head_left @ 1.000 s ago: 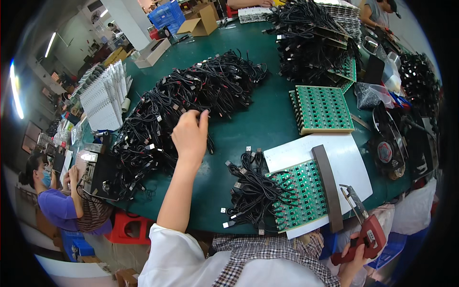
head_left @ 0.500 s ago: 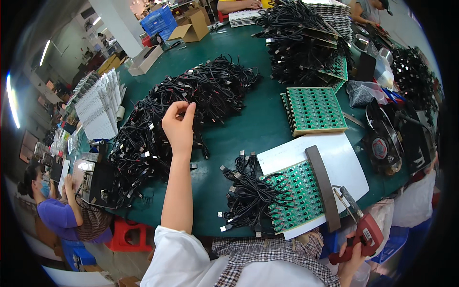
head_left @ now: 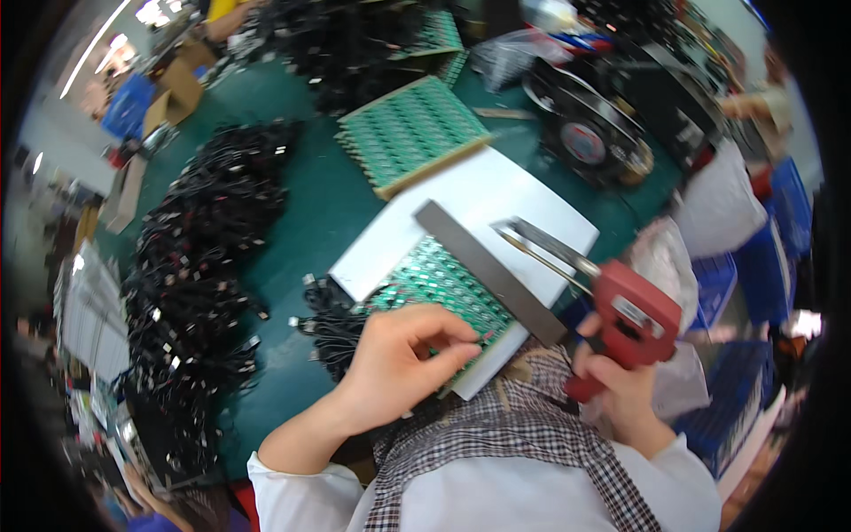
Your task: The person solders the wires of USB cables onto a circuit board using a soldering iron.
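- Green circuit board (head_left: 434, 266): lies on white sheet (head_left: 541, 199), near my side of the surface (head_left: 306, 222); looks light, stiff, thin. Parts on top look fragile, so best held by bare edges.
- Black cables (head_left: 332, 341) bunch at its left; look soft, springy. I'd grip the jacket, not tug at the joints.
- Dark bar (head_left: 487, 270) runs along the board's right side; looks rigid, likely steadies it.
- My left hand (head_left: 390, 359) is over the board's near edge, fingers narrow, tips nearly meeting; can't tell if a wire is between.
- My right hand (head_left: 625, 386) is wrapped round the red soldering gun (head_left: 634, 310) by its handle; probably front-heavy, prongs possibly hot, keep off.
- Farther out: board stack (head_left: 421, 129), long cable heap (head_left: 204, 230).
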Tool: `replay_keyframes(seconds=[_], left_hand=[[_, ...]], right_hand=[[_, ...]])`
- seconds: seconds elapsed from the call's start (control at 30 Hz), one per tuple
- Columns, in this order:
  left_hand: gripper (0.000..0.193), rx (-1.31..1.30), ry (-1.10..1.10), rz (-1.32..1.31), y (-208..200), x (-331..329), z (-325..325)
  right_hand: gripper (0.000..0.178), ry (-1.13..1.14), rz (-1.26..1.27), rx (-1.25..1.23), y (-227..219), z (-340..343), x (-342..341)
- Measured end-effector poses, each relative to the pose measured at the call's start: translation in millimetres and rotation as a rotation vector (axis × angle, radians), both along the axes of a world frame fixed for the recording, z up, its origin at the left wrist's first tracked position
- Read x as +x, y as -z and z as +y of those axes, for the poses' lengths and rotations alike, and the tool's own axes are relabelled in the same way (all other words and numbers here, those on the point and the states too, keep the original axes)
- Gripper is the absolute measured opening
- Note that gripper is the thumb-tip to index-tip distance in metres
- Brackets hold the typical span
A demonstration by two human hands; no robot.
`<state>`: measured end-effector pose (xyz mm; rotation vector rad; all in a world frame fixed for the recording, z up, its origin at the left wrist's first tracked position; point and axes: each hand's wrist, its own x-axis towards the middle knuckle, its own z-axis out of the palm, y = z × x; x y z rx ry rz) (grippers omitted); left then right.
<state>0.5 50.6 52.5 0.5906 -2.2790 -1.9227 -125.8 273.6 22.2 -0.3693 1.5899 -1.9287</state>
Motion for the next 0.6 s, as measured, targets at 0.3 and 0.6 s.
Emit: replay_keyframes(seconds=[0.3,0.6], left_hand=[[0.009,0.020,0.110,-0.030,31.5,-15.6,37.2],[0.011,0.015,0.120,-0.026,28.8,-14.5,40.5]], right_hand=[[0.034,-0.159,-0.034,-0.016,6.0,-28.2,10.0],[0.037,-0.156,0.071,-0.061,12.3,-28.1,15.9]])
